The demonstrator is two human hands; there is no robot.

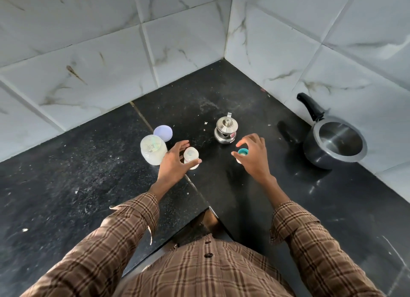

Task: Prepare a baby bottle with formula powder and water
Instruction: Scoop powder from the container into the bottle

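Shirt (195,272): brown checked cloth with dark buttons down the front, long sleeves with cuffs loose at both wrists; nearest the camera.
Counter (66,185): black polished stone, speckled, dusted with pale crumbs and powder; it turns an inner corner in front of the person, with a seam running away towards the wall.
Walls (99,63): large white marble-look tiles with grey and brown veins, meeting in a corner behind the counter.
Left hand (175,160): reached forward over the counter, fingers spread and gently curved, thumb stretched across in front of the baby bottle; the fingers frame the bottle, but whether they touch it cannot be told.
Right hand (253,155): held out, fingers arched and apart, hovering over the teal cap; no clear grip shows.
Baby bottle (190,155): small, pale, translucent, upright, open-mouthed, standing just right of the jar.
Teal cap (242,152): round ring, whitish inside, partly hidden beneath the right hand's fingers.
Jar (153,149): rounded clear container, open, with whitish contents, standing just left of the left hand.
Lid (163,133): flat lavender disc lying behind the jar.
Steel pot (225,130): small shiny lidded vessel with knob and handle, standing behind and between the hands.
Pan (335,144): dark round metal body, black handle pointing up the right wall.
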